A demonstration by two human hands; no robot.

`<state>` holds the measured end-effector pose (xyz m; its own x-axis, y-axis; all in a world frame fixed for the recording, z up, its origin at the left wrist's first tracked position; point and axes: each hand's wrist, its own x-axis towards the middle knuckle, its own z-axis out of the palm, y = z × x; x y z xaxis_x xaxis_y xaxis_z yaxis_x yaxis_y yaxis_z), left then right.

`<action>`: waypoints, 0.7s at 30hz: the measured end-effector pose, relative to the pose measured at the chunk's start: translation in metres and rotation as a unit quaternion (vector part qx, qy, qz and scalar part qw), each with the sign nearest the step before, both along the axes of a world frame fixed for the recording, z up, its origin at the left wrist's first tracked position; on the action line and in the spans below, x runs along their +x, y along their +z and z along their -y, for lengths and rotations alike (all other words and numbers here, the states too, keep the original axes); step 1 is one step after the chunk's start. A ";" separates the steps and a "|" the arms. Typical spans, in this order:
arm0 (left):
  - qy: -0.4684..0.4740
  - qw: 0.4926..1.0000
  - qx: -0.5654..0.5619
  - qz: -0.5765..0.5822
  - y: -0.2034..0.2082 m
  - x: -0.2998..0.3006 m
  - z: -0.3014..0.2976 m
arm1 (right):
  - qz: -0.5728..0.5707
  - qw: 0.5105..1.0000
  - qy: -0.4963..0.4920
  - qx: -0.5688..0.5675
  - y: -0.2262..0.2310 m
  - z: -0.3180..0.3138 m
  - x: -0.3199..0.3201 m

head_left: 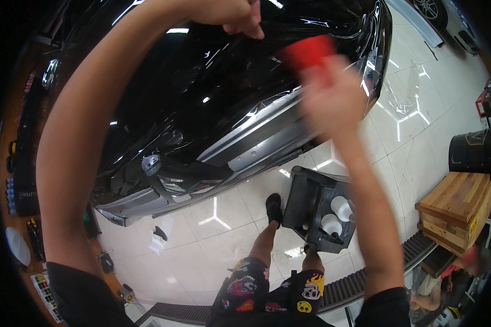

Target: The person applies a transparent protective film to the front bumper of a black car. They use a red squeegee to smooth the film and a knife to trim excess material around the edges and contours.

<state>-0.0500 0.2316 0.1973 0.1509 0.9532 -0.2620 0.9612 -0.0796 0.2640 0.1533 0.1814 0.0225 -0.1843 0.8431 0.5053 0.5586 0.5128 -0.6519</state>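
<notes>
A red squeegee (pixel 311 54), smeared by motion, is gripped in my right hand (pixel 335 98) over the right part of the car's front. My left hand (pixel 237 16) is closed at the top, its fingers pressed together and pointing down at the glossy black hood (pixel 163 82). Whatever is between those fingers is too small to make out. Wrinkled, shiny film (pixel 256 111) lies over the hood and hangs in folds along its front edge. Beneath that edge the grey bumper opening (pixel 262 147) is exposed.
A black rolling cart (pixel 300 204) with white bottles (pixel 341 208) stands by my feet on the tiled floor (pixel 202 261). To the right are a wooden box (pixel 455 204), a black drum (pixel 472 152) and another person (pixel 433 297). A wheel (pixel 428 11) shows at the upper right.
</notes>
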 end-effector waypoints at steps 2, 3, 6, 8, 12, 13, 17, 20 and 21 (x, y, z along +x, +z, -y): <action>-0.001 1.000 0.000 0.008 0.002 -0.001 0.003 | -0.063 0.987 -0.068 -0.135 0.009 -0.044 0.051; -0.006 1.000 0.004 0.013 0.002 0.000 0.002 | -0.009 0.998 -0.065 -0.019 0.004 -0.023 0.034; -0.002 1.000 -0.002 0.000 0.004 0.004 0.001 | 0.041 0.994 0.002 0.098 -0.008 -0.006 0.013; 0.009 1.000 -0.012 -0.026 0.016 0.003 0.006 | 0.029 0.992 0.066 0.102 -0.004 -0.006 0.004; -0.033 0.999 0.014 -0.012 -0.003 0.014 -0.004 | 0.087 0.993 -0.083 -0.006 0.003 -0.019 0.022; -0.004 0.999 0.006 -0.047 0.018 0.001 0.019 | 0.066 0.994 -0.082 -0.014 0.022 -0.029 0.029; -0.066 0.996 0.044 -0.036 0.003 -0.007 0.008 | 0.080 0.946 0.099 0.299 0.016 0.001 0.012; -0.078 0.994 0.065 -0.047 -0.001 0.002 0.001 | 0.112 0.925 0.192 0.307 -0.005 0.045 -0.037; -0.077 0.993 0.069 -0.059 -0.001 -0.002 0.003 | 0.121 0.925 0.173 0.315 -0.007 0.045 -0.041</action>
